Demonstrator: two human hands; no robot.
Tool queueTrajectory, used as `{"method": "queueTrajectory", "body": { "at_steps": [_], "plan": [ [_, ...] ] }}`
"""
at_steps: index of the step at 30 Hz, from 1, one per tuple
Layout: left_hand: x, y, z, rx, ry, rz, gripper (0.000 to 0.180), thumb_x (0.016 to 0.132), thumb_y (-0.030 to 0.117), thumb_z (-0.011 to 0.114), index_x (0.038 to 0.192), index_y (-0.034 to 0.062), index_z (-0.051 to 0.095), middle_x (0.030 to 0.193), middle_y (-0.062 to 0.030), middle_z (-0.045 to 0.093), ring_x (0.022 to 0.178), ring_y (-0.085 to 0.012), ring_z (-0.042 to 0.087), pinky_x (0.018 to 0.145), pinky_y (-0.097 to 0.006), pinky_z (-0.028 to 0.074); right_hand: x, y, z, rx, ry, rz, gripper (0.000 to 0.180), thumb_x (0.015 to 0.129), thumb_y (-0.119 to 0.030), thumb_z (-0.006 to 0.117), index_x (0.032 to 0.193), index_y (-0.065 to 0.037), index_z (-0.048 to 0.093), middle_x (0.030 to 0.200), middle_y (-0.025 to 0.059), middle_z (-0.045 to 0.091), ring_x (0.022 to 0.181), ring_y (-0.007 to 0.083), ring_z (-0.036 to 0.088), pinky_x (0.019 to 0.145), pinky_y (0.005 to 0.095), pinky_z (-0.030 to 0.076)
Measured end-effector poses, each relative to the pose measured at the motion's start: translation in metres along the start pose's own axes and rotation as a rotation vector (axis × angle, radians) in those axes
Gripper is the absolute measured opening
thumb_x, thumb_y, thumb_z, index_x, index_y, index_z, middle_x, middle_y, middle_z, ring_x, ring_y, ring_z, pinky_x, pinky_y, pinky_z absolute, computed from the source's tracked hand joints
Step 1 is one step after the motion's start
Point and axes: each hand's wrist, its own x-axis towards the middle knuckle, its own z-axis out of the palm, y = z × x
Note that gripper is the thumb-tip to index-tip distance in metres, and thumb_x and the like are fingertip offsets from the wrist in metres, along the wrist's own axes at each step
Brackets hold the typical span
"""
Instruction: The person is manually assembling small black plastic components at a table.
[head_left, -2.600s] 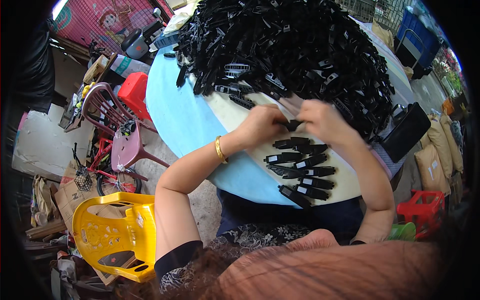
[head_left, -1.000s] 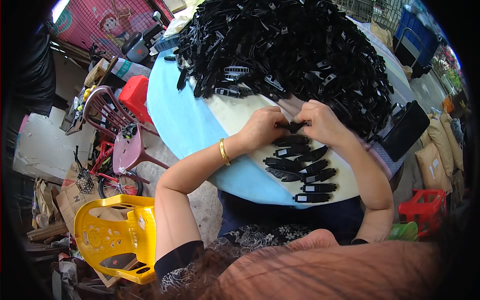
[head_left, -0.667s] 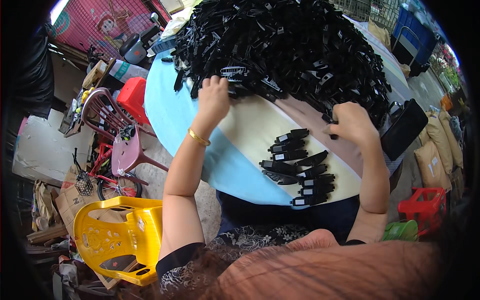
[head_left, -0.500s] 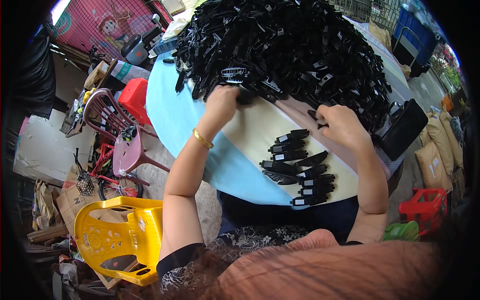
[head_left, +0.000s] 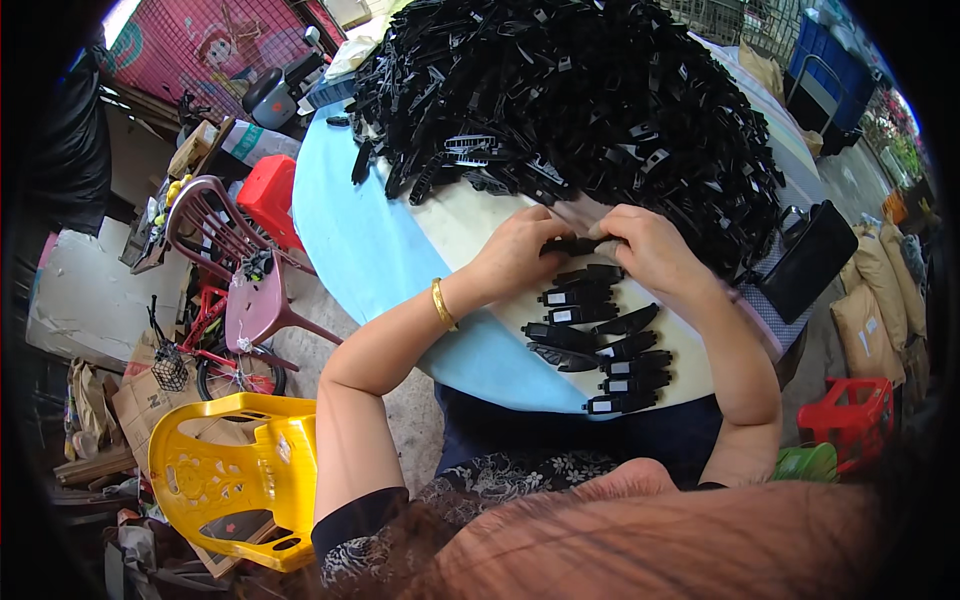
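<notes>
A blue bin (head_left: 825, 75) at the upper right has pale plastic at its top. Tan sacks (head_left: 864, 335) stand below it, their contents hidden, and what the small wire basket (head_left: 169, 370) holds cannot be told. The black part (head_left: 574, 245) is small, dark and elongated, its details hidden by fingers. It is above the surface (head_left: 365, 240), between the left hand (head_left: 516, 252) and right hand (head_left: 648, 245), both pinched onto it. Similar black pieces (head_left: 580, 314), some with pale labels, lie just below.
</notes>
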Motion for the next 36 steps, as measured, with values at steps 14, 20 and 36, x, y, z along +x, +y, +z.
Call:
{"method": "queueTrajectory", "body": {
  "at_steps": [14, 20, 36],
  "plan": [
    [-0.001, 0.003, 0.001, 0.052, -0.020, 0.040, 0.026, 0.071, 0.008, 0.066, 0.097, 0.0088, 0.068, 0.095, -0.0136, 0.058, 0.092, -0.0318, 0.055, 0.083, -0.039, 0.047, -0.001, 0.010, -0.030, -0.254, -0.269, 0.069, 0.018, 0.069, -0.007, 0.061, 0.084, -0.001, 0.068, 0.077, 0.0147, 0.063, 0.070, 0.0321, 0.061, 0.067, 0.0399, 0.048],
    [-0.002, -0.003, 0.002, -0.016, -0.052, 0.047, 0.027, 0.070, 0.008, 0.068, 0.096, 0.0090, 0.068, 0.093, -0.0127, 0.059, 0.091, -0.0314, 0.055, 0.083, -0.038, 0.047, -0.003, -0.008, -0.022, -0.137, -0.058, -0.065, 0.009, 0.068, -0.003, 0.062, 0.072, 0.003, 0.056, 0.073, 0.0151, 0.057, 0.066, 0.0322, 0.058, 0.059, 0.0370, 0.046],
    [-0.002, -0.002, 0.006, 0.022, 0.005, 0.064, 0.022, 0.070, 0.010, 0.069, 0.090, 0.0031, 0.067, 0.089, -0.0148, 0.060, 0.088, -0.0331, 0.058, 0.079, -0.039, 0.048, 0.003, -0.004, 0.014, 0.300, 0.017, -0.013, 0.025, 0.067, 0.011, 0.056, 0.090, 0.002, 0.059, 0.086, 0.0065, 0.059, 0.074, 0.0132, 0.060, 0.068, 0.0267, 0.051]
  ]
}}
